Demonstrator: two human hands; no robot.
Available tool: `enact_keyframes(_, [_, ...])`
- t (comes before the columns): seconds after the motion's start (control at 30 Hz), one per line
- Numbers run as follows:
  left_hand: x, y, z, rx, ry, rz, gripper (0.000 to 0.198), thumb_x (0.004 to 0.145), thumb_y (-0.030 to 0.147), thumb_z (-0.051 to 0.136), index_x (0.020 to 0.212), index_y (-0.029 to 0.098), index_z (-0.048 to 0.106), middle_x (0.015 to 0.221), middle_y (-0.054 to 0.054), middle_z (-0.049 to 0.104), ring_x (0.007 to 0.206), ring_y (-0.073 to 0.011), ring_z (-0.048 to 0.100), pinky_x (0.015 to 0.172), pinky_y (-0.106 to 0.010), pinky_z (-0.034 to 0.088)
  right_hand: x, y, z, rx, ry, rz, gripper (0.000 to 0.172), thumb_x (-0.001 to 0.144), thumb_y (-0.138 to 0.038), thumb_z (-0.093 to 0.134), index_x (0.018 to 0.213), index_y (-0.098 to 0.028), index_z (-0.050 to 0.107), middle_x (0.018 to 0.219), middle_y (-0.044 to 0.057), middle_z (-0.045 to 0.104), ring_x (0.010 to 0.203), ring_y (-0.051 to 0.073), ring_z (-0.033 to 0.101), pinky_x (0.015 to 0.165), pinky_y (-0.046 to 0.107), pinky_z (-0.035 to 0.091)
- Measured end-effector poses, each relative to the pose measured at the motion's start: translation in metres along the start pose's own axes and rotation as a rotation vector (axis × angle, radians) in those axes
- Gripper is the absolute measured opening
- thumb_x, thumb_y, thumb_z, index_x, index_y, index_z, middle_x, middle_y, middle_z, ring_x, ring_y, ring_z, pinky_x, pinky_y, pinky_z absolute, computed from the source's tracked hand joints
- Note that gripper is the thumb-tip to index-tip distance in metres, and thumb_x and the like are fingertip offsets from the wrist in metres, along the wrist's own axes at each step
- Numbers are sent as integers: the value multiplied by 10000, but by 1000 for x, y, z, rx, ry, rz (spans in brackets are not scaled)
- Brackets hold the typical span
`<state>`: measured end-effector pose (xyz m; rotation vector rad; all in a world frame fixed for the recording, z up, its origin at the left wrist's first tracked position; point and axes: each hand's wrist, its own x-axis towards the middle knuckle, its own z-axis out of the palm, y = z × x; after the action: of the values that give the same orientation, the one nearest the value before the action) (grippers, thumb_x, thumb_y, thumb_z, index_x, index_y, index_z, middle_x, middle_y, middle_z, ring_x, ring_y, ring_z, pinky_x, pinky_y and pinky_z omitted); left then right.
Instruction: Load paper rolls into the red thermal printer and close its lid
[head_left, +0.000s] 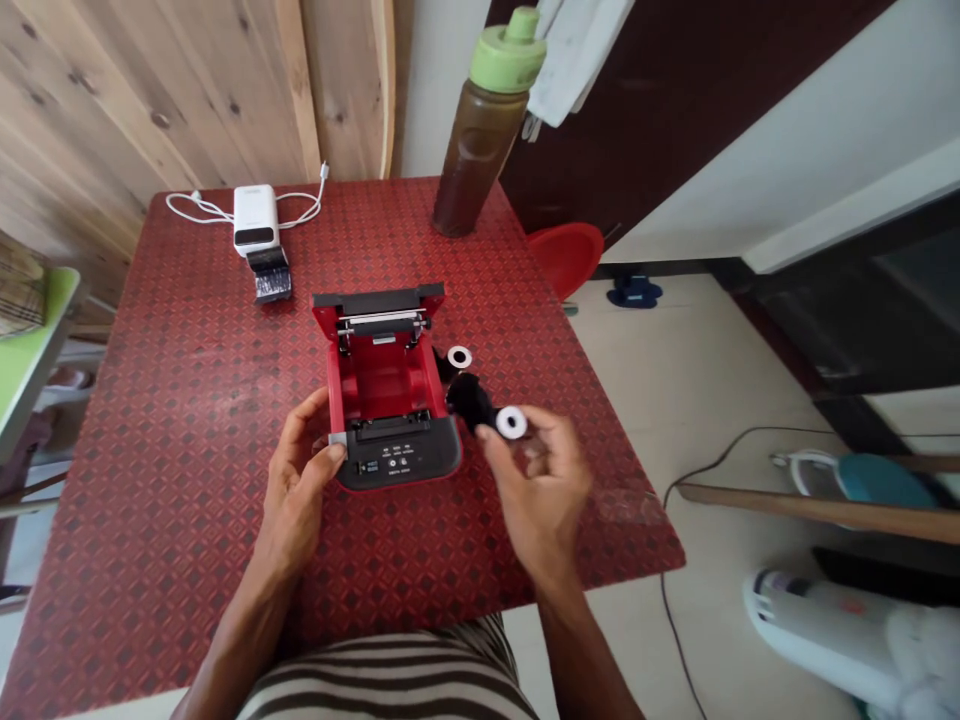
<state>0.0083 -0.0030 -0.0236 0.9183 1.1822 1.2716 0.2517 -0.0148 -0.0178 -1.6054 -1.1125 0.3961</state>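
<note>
A small red-and-black label printer (395,400) sits at or just above the middle of the counter (195,370), its lid (379,303) raised on the side toward the far edge, so the red bay faces up. The left hand (304,475) grips the printer's left side, thumb on the near-left corner of the control panel (401,450) and the other fingers along the side wall, probably to steady the body while the other hand works. The right hand (541,478) has its thumb and fingers nearly closed on a white-ended spool (512,422), just off the printer's right side. Black film (471,400) runs from it toward a second white-ended spool (460,357) (whether this one is supported cannot be told). The end grip likely leaves most of the film uncovered. The printer's right wall lies between the right fingers and the bay, and the loose film could catch there.

Toward the counter's far-left corner lie a white portable printer (256,210), a white cable (298,196) and a dark printed strip (271,280). A green-lidded bottle (480,135) stands near the far-right corner, beyond the work. Past the right edge is a red stool (574,255).
</note>
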Motion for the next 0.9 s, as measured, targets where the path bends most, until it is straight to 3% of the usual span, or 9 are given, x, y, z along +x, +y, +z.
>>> enact_keyframes(0.17, [1,-2,-1,1,-3,8,566,1000,457,815,1543,335,713,1563,-65,746,1407,-321,708,1179,-482,563,-22,12,0,-130,-326,-92,183,975,-229,724,1155,-241,748,1002,50,841,791,205,765,754,347,639])
enact_keyframes(0.33, [2,-2,-1,9,23,11,577,978,479,833,1524,329,723,1564,-70,742,1450,-331,686,1214,-490,547,-10,14,-8,-100,-460,-158,248,973,-208,694,1205,-240,776,1065,78,850,885,244,791,831,386,674])
enact_keyframes(0.47, [2,-2,-1,19,23,6,585,978,480,830,1530,322,718,1575,-77,735,1467,-342,677,1218,-494,547,-1,16,-19,-142,-589,-151,430,969,-237,718,1398,-226,742,1179,112,854,829,245,787,838,433,697])
enact_keyframes(0.57, [1,-2,-1,10,10,-6,575,991,476,813,1538,329,710,1573,-80,737,1410,-339,712,1180,-498,576,10,16,-36,-164,-637,-84,516,967,-260,723,1482,-228,719,1093,85,857,773,232,783,818,435,700])
enact_keyframes(0.7, [1,-3,-1,22,15,2,573,993,488,801,1534,323,713,1567,-91,738,1385,-347,727,1159,-512,595,39,18,-45,-154,-574,-50,329,1030,-289,660,1329,-268,794,1039,66,858,869,246,818,832,418,683])
enact_keyframes(0.8, [0,-4,-2,31,22,-1,588,994,496,795,1545,312,704,1585,-99,726,1397,-362,722,1176,-536,587,66,26,-22,-150,-453,-51,330,1014,-371,713,1318,-265,788,1140,104,852,961,286,817,883,468,673])
enact_keyframes(0.9, [0,-6,-2,21,21,-10,600,1004,491,790,1566,312,681,1607,-98,715,1440,-365,702,1223,-546,554,86,35,16,-124,-451,-67,469,904,-377,793,1352,-243,755,1272,153,831,1028,320,797,904,510,661])
